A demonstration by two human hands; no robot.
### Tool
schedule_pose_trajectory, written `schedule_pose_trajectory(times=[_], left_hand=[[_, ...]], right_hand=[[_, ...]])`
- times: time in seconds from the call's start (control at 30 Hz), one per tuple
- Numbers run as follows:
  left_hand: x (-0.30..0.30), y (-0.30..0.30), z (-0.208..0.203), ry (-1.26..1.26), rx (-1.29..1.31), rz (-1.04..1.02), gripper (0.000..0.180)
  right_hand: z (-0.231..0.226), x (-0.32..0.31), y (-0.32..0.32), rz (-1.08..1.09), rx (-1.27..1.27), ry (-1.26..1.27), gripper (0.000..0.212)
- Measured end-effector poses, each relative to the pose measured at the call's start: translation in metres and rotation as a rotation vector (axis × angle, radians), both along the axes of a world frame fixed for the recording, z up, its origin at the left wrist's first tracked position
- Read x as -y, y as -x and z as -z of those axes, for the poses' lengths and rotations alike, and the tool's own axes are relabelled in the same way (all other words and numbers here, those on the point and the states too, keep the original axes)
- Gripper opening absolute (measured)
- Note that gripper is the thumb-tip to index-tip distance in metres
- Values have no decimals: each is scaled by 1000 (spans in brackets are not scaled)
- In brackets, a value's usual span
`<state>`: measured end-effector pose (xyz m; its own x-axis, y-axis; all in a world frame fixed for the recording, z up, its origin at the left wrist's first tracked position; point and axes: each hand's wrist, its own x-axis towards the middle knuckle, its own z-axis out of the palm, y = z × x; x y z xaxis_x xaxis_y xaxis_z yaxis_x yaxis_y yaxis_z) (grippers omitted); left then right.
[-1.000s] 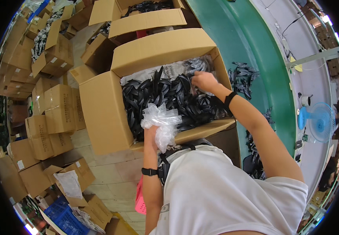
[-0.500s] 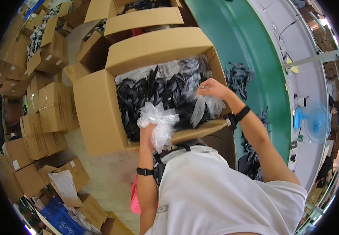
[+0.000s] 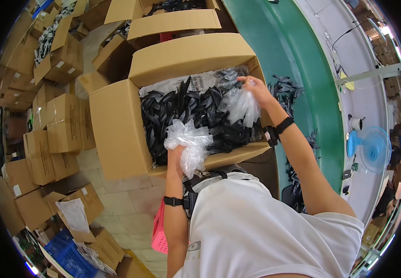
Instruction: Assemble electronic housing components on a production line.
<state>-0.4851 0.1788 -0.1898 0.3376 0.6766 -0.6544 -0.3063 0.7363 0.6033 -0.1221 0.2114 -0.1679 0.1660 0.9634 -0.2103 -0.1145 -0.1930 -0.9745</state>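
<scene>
Beside a smooth green worktop [image 3: 321, 104], both hands [image 3: 175, 157] [image 3: 260, 91] grip crinkled clear plastic [image 3: 189, 138] over curved black pieces [image 3: 163, 113] in a cardboard box [image 3: 117, 129].

the left hand [image 3: 176, 156] grips a bunch of crumpled clear plastic bags [image 3: 189, 140] over the near edge of an open brown cardboard box [image 3: 114, 127]. the right hand [image 3: 256, 91] holds another clump of thin clear plastic [image 3: 245, 109] above the box's right side. curved black pieces [image 3: 192, 105] lie heaped inside. just right of the box, 1 cluster of dark pieces [image 3: 287, 93] rests on a long green tabletop [image 3: 322, 99]; farther right is 1 round blue fan [image 3: 374, 149].
</scene>
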Motion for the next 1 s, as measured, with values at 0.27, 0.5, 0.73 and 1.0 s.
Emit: schedule_pose_trajectory(times=[0.27, 0.5, 0.73, 1.0], left_hand=[[0, 0, 6, 15, -6, 13, 47], [1, -3, 4, -17, 69, -17, 46], [0, -6, -3, 114, 23, -23, 46], [1, -3, -3, 166, -31, -10, 47]], right_hand=[[29, -12, 56, -759, 1345, 158, 14], [9, -5, 46, -250, 302, -131, 16], [8, -10, 9, -460, 431, 195, 19], [41, -68, 44, -250, 1369, 260, 53]])
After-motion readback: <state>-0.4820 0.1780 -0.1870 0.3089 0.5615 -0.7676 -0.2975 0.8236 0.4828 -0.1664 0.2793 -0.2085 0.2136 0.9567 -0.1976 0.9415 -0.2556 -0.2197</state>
